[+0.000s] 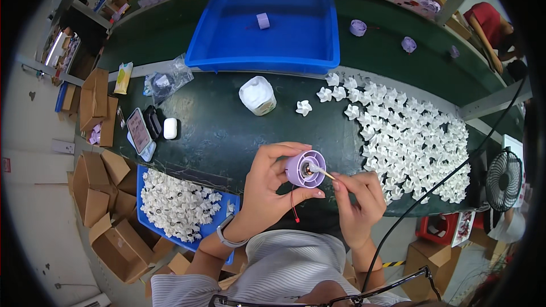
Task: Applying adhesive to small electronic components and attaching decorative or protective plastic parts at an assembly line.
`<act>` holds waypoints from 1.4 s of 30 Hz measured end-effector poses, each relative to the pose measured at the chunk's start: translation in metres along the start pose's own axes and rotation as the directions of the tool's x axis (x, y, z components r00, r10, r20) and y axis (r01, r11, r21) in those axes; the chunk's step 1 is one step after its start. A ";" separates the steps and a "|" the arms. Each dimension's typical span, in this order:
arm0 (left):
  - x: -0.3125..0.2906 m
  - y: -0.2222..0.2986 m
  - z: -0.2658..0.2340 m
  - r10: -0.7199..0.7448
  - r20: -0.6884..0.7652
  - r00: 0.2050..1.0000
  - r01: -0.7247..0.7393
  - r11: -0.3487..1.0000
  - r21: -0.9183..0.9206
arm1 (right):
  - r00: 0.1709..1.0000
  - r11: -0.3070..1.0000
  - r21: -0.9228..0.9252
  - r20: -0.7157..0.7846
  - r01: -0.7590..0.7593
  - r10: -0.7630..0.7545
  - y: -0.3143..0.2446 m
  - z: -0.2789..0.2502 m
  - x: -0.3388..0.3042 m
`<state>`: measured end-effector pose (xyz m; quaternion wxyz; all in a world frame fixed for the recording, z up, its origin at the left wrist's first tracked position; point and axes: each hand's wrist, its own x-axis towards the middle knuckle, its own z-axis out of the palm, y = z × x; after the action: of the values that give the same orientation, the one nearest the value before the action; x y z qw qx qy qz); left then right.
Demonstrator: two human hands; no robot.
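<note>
In my left hand point(263, 185) is a purple round plastic housing point(293, 171), its open face turned up toward me. Inside it sits a small metal part, and a thin red wire with a red plug point(297, 220) hangs below. My right hand point(361, 202) pinches a thin cotton swab point(325, 173). The swab's white tip reaches into the middle of the housing, against or just above the metal part; which of the two I cannot tell. Beyond my hands stand an open white tub point(257, 95) and a single white flower-shaped piece point(303, 108).
Many white flower-shaped pieces point(412, 142) cover the table's right side. A blue tray point(213, 59) holding one purple housing point(263, 21) lies ahead. More white pieces fill a blue bin point(232, 199) at lower left. A black cable point(424, 196) crosses at right. Other people work beyond.
</note>
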<state>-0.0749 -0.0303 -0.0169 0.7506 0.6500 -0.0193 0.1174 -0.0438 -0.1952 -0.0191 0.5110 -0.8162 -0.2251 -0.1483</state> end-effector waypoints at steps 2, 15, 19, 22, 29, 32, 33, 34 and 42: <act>0.000 0.001 0.000 -0.017 0.004 1.000 0.017 1.000 -0.005 | 1.000 1.000 -0.011 -0.003 0.015 -0.015 0.000 0.000 -0.001; -0.005 0.001 -0.004 -0.064 -0.029 0.997 0.063 0.997 -0.055 | 0.993 0.973 0.197 -0.004 -0.117 0.121 0.006 0.010 0.008; -0.010 -0.003 -0.013 -0.086 -0.087 0.992 0.081 0.994 -0.069 | 0.915 0.918 0.100 0.176 -0.383 0.362 0.034 0.039 0.042; -0.014 -0.006 -0.018 -0.102 -0.143 0.984 0.087 0.991 -0.103 | 0.926 0.930 0.090 0.165 -0.356 0.338 0.062 0.080 0.050; -0.023 -0.009 -0.028 -0.102 -0.200 0.974 0.085 0.992 -0.092 | 0.989 0.986 -0.095 0.080 0.135 -0.128 0.093 0.121 0.057; -0.026 -0.008 -0.031 -0.072 -0.210 0.975 0.058 0.996 -0.074 | 0.962 0.983 -0.062 0.205 -0.173 0.182 0.087 0.110 0.051; -0.026 -0.008 -0.031 -0.087 -0.214 0.973 0.071 0.994 -0.083 | 0.927 0.945 0.128 0.270 -0.302 0.260 0.087 0.104 0.049; -0.025 -0.009 -0.031 -0.102 -0.218 0.971 0.084 0.992 -0.092 | 0.882 0.852 0.302 0.347 -0.427 0.319 0.086 0.098 0.046; -0.018 -0.011 -0.022 -0.048 -0.211 0.976 0.050 0.999 0.005 | 0.747 0.191 0.746 0.541 -0.638 0.386 0.027 0.044 0.028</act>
<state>-0.0926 -0.0124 -0.0344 0.7476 0.6380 0.0769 0.1674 -0.0052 -0.1594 -0.0454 0.8541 -0.4396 -0.0377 0.2753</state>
